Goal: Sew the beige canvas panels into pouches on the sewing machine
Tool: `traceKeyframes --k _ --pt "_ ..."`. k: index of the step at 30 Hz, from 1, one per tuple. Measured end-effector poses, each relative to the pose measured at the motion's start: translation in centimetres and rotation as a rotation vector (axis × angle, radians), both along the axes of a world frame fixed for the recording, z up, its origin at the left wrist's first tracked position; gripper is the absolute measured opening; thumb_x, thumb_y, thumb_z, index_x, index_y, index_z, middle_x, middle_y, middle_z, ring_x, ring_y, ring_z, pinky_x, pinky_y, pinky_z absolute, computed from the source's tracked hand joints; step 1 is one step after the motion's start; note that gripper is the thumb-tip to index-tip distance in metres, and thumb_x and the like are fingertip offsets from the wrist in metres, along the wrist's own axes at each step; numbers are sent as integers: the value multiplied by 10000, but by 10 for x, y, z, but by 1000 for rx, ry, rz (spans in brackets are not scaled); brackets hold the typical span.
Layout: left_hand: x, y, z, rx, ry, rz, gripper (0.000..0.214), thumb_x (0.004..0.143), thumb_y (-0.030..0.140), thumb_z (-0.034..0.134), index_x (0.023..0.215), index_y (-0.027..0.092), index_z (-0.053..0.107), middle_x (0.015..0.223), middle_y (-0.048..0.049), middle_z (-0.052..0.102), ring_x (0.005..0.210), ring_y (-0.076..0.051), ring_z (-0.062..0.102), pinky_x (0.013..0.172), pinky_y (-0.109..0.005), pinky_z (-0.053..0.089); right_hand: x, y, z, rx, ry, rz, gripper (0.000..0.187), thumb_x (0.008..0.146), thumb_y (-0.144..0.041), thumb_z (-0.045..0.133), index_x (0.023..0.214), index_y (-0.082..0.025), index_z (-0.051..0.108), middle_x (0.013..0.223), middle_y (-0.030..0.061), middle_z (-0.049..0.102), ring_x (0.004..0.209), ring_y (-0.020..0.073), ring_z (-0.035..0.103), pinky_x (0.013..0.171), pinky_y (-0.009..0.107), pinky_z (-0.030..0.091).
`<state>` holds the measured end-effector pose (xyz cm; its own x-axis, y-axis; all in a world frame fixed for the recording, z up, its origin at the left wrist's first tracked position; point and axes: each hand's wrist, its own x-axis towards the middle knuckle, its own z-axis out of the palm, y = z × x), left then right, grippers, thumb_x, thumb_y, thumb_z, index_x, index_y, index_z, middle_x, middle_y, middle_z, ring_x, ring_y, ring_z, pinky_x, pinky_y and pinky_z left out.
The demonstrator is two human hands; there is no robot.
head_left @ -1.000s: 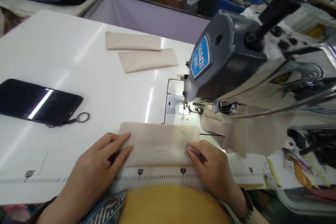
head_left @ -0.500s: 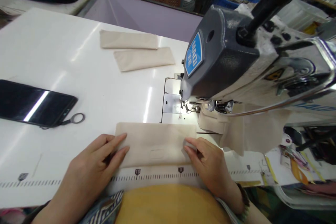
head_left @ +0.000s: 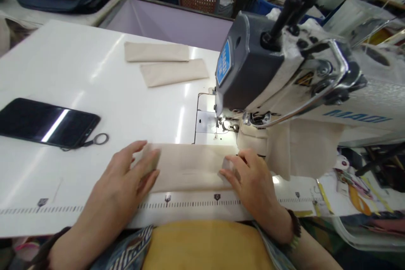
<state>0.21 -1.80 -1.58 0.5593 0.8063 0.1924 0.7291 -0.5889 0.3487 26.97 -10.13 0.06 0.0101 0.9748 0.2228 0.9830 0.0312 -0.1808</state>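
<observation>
A folded beige fabric piece (head_left: 190, 166) lies on the white table just in front of the sewing machine's needle area (head_left: 221, 125). My left hand (head_left: 126, 179) rests on its left end, fingers stretched flat on the cloth. My right hand (head_left: 249, 181) presses the right end, fingers bent down onto the fabric edge. A printed ruler strip (head_left: 190, 204) runs along the table's front edge under both hands.
The grey and white sewing machine (head_left: 278, 71) fills the right side, with beige cloth (head_left: 300, 147) hanging beneath its arm. Two more beige fabric pieces (head_left: 174, 72) lie at the back. A black phone (head_left: 47, 122) with a ring loop sits at left. A person sits behind.
Both hands have slid the fabric piece a little away from me, toward the needle. The view shifted slightly.
</observation>
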Motion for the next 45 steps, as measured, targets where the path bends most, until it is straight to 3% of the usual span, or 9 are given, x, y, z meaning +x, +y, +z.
traceKeyframes --k 4,7,13,19,25,29,35,39,45 --pt "9 2 2 69 123 -337 449 906 84 229 1304 209 393 1438 -81 338 1306 -216 354 1018 -407 419 1 8 -1 45 -30 389 319 896 -113 388 1148 -136 582 1222 157 554 1154 269 475 927 468 423" --pt "22 0 7 78 191 -374 451 907 53 170 1262 119 440 1362 -118 446 1254 -177 426 1006 -337 435 -4 14 -1 -44 -3 576 350 883 -59 335 1111 -111 597 1235 139 564 1160 237 480 961 428 425" --pt "46 -11 6 58 293 -205 605 884 441 467 1287 -7 410 1294 -232 479 1196 -333 458 999 -468 408 -17 16 -8 -45 -7 496 349 875 -282 500 1181 -129 564 1123 146 577 1053 282 500 934 501 418" --pt "31 -9 -8 116 339 -120 717 889 546 369 1354 4 310 1436 -237 292 1330 -338 280 1055 -487 319 -18 12 -15 -35 -7 465 382 861 -290 530 1221 -160 541 1161 129 545 1078 271 458 977 490 372" --pt "5 -8 -4 260 312 -15 667 919 498 310 1306 -43 352 1382 -320 318 1306 -418 279 997 -569 331 -20 14 -11 -52 -16 451 400 843 -305 566 1215 -162 543 1164 125 554 1074 273 465 967 472 378" --pt "21 -20 9 262 246 -331 390 917 116 299 1284 116 432 1281 -173 507 1186 -287 472 959 -433 415 -22 13 -5 -57 -58 453 389 853 -304 546 1208 -144 532 1168 142 561 1052 282 488 938 492 382" --pt "73 23 17 165 288 -415 471 907 429 427 1172 46 494 1195 -193 533 1141 -312 482 986 -481 378 4 30 9 -113 -100 605 267 865 -123 429 1089 -98 572 1141 153 575 986 241 523 831 403 444" --pt "105 60 21 209 372 -440 428 889 369 497 1182 56 487 1249 -197 491 1206 -341 421 994 -510 348 30 50 4 -77 -168 693 300 876 -89 390 1124 -101 558 1163 137 567 910 214 527 787 377 446" --pt "125 63 20 138 300 -626 190 918 208 438 998 93 566 1084 -129 564 1028 -226 536 896 -366 449 43 56 -13 29 -154 609 300 910 -130 370 1153 -132 546 1176 119 563 914 202 524 769 364 420"
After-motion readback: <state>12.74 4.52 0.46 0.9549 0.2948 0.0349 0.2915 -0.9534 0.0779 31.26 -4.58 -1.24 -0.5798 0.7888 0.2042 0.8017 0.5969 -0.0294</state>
